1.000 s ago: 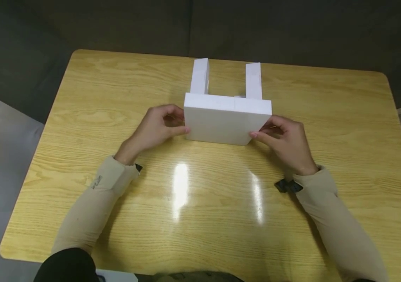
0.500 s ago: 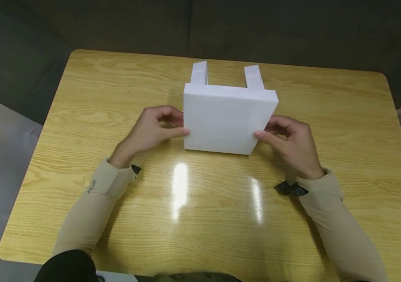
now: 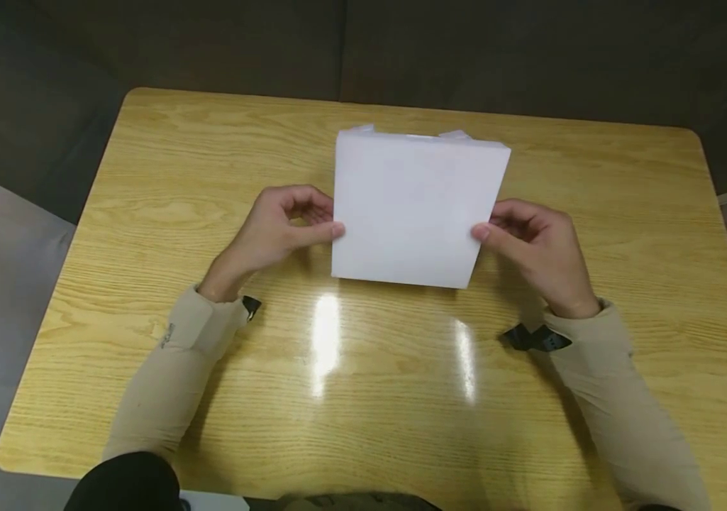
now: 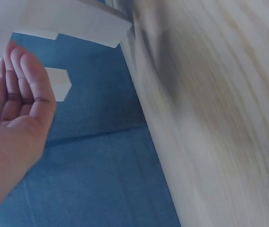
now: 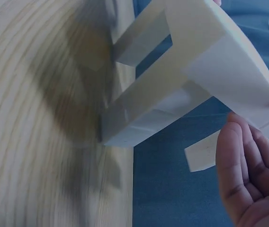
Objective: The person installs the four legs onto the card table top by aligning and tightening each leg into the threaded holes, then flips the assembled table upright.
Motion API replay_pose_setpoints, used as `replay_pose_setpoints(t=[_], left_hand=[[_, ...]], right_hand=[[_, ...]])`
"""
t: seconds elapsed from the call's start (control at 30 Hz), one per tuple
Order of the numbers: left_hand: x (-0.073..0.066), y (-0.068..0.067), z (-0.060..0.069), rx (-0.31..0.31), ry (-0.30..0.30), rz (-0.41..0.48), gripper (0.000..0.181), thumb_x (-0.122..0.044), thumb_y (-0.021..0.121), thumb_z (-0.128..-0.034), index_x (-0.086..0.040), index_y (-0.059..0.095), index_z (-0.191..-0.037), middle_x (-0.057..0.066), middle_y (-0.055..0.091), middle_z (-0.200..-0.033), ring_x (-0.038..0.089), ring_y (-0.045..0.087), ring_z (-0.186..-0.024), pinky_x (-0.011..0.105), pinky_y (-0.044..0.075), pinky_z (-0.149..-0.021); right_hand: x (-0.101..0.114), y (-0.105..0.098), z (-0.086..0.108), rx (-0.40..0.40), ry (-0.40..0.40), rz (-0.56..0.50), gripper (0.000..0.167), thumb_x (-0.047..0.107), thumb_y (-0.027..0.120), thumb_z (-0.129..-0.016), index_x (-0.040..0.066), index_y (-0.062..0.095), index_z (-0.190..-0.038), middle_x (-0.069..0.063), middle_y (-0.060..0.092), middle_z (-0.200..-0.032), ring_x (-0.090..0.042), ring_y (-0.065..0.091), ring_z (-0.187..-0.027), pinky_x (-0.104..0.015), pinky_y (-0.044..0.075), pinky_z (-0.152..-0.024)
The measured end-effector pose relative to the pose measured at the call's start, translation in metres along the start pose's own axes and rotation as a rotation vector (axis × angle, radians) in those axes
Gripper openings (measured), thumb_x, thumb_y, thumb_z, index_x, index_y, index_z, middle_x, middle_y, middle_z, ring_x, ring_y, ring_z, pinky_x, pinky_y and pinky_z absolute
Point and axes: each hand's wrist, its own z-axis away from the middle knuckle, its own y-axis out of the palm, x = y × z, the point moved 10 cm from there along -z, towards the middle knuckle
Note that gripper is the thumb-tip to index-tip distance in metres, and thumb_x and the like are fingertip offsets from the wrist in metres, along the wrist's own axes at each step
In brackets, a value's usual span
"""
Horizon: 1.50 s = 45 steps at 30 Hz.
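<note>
A white, stool-like piece with a flat square panel and several block legs is held between both hands in the head view. Its panel faces the head camera and hides most of the legs. My left hand pinches the left edge, thumb on the panel's face, fingers behind. My right hand grips the right edge the same way. In the right wrist view one block leg reaches toward the wood surface; whether it touches I cannot tell. Another leg shows behind the fingers in the left wrist view.
The wooden table has rounded corners and two bright light reflections near its middle. A dark curtain-like wall stands behind its far edge. Dark bands show under the sleeve cuffs.
The white piece has tilted so that its panel turns more fully toward the head camera. Its legs, seen pointing away earlier, are now mostly hidden. My right hand has shifted slightly right.
</note>
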Motion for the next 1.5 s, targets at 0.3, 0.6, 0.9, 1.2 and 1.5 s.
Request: replay_pose_setpoints(t=[0.3, 0.6, 0.9, 1.2, 1.5], left_hand=[[-0.002, -0.003, -0.004, -0.020, -0.065, 0.040, 0.017, -0.006, 0.081, -0.0974, 0.008, 0.076, -0.107, 0.013, 0.075, -0.099, 0.026, 0.069, -0.090, 0.031, 0.058, -0.084], [0.004, -0.003, -0.013, -0.049, -0.110, 0.097, 0.014, -0.008, 0.076, -0.1028, 0.006, 0.075, -0.106, 0.010, 0.075, -0.096, 0.022, 0.066, -0.084, 0.032, 0.056, -0.079], [0.012, -0.001, -0.021, -0.107, -0.213, 0.175, 0.016, -0.011, 0.071, -0.1066, 0.004, 0.076, -0.104, 0.008, 0.075, -0.102, 0.028, 0.065, -0.096, 0.042, 0.054, -0.092], [0.021, -0.001, -0.021, -0.110, -0.339, 0.160, 0.022, -0.019, 0.070, -0.1072, 0.002, 0.078, -0.102, 0.007, 0.074, -0.100, 0.032, 0.066, -0.090, 0.047, 0.053, -0.090], [0.023, -0.001, -0.020, -0.110, -0.399, 0.143, 0.027, -0.024, 0.070, -0.1075, 0.001, 0.078, -0.099, 0.005, 0.073, -0.089, 0.034, 0.066, -0.091, 0.047, 0.053, -0.089]], right_hand=[[-0.003, 0.002, -0.004, 0.035, 0.076, -0.074, 0.014, 0.007, 0.081, -0.100, -0.004, 0.079, -0.108, -0.010, 0.077, -0.091, -0.023, 0.070, -0.081, -0.028, 0.057, -0.078], [-0.009, 0.000, -0.017, 0.018, 0.131, -0.124, 0.019, 0.015, 0.082, -0.101, -0.004, 0.080, -0.106, -0.011, 0.075, -0.080, -0.028, 0.069, -0.071, -0.031, 0.056, -0.081], [-0.021, 0.002, -0.027, -0.026, 0.201, -0.264, 0.016, 0.013, 0.080, -0.101, -0.003, 0.081, -0.103, -0.011, 0.077, -0.084, -0.020, 0.070, -0.068, -0.031, 0.061, -0.068], [-0.029, 0.005, -0.030, -0.036, 0.261, -0.285, 0.016, 0.017, 0.082, -0.101, 0.001, 0.082, -0.099, -0.010, 0.076, -0.080, -0.017, 0.071, -0.066, -0.029, 0.062, -0.064], [-0.032, 0.005, -0.030, -0.050, 0.287, -0.288, 0.014, 0.017, 0.082, -0.101, 0.003, 0.083, -0.099, -0.009, 0.077, -0.080, -0.016, 0.072, -0.066, -0.028, 0.061, -0.062]])
